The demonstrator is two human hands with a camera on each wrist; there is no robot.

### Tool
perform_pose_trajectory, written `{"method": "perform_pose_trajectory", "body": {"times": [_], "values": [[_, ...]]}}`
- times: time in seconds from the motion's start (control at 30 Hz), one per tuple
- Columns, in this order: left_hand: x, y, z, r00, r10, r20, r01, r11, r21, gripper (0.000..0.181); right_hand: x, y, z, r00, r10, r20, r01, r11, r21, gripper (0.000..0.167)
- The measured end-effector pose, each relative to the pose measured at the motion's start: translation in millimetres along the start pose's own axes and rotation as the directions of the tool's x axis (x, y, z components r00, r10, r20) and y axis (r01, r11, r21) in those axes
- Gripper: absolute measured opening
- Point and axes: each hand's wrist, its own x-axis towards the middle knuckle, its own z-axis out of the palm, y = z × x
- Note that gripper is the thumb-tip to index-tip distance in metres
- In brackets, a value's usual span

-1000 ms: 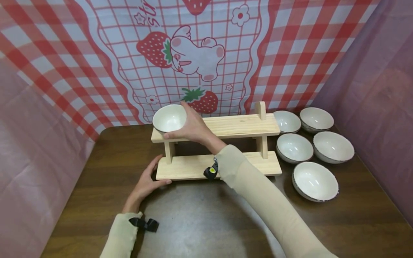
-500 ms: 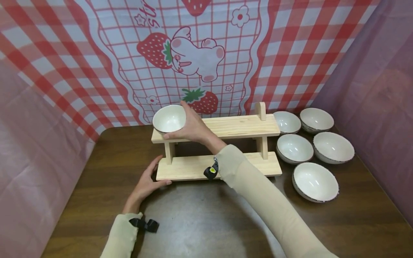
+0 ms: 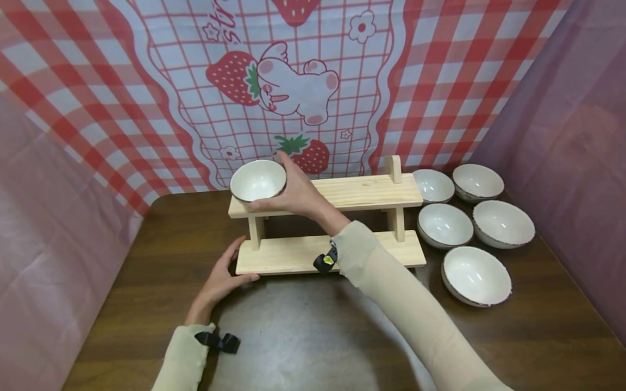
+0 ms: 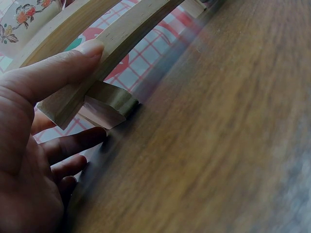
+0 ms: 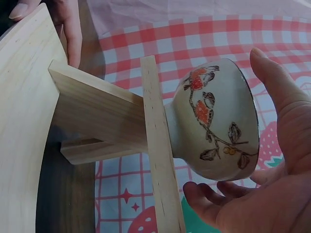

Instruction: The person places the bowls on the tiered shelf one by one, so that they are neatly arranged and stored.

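Observation:
A white bowl (image 3: 256,182) with a dark rim stands upright on the left end of the upper board of a two-tier wooden shelf (image 3: 367,191). Red blossoms and dark leaves decorate the bowl's side (image 5: 218,121) in the right wrist view. My right hand (image 3: 303,193) is spread around the bowl's right side, its thumb and fingers slightly apart from it. At the lower board's left end, my left hand (image 3: 220,279) grips the shelf. In the left wrist view, the left thumb (image 4: 73,63) lies on the board's front edge, with fingers behind and under its end.
Several similar bowls (image 3: 476,276) stand on the brown wooden table (image 3: 303,336) right of the shelf. A rounded wooden upright (image 3: 394,169) rises at the upper board's right end. Behind hangs a red-and-white checked cloth (image 3: 455,70); pink cloth (image 3: 44,228) flanks the table.
My right hand has loosened from the bowl and shifted slightly right, showing more of the bowl's rim. The bowl stays on the upper board. My left hand has kept its place.

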Motion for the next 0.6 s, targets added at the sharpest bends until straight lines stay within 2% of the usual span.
{"method": "perform_pose_trajectory", "body": {"times": [0.23,0.6], "values": [[0.6,-0.7,0.3,1.0,0.002,-0.004,-0.002,1.0,-0.002,0.098,-5.9,1.0,-6.2,1.0,0.016,-0.006,-0.016,1.0,0.011,0.123],[1.2,-2.0,1.3,1.0,-0.002,-0.003,0.002,1.0,-0.008,0.1,-18.1,6.2,-15.7,1.0,0.011,-0.028,-0.012,0.999,-0.042,0.118]]}}
